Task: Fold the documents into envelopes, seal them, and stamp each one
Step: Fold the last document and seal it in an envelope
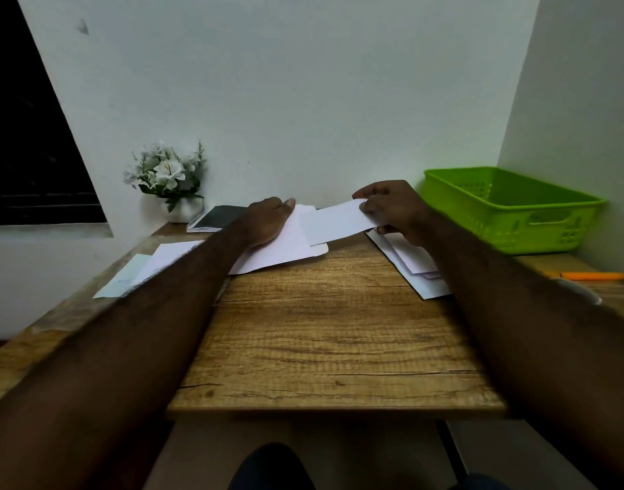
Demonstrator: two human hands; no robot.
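Note:
A white envelope [285,247] lies at the far middle of the wooden table [324,348], its open end to the right. My left hand [268,221] lies on it, thumb toward the far edge. My right hand [391,210] pinches the right end of a folded white document [335,222], whose left end overlaps the envelope's mouth. A small stack of white envelopes [413,267] lies under my right wrist. More sheets of paper [158,263] lie to the left, partly hidden by my left forearm.
A green plastic basket [508,210] stands at the back right, an orange pen [589,276] in front of it. A potted white flower [169,178] and a dark spiral notebook [218,217] sit at the back left against the wall.

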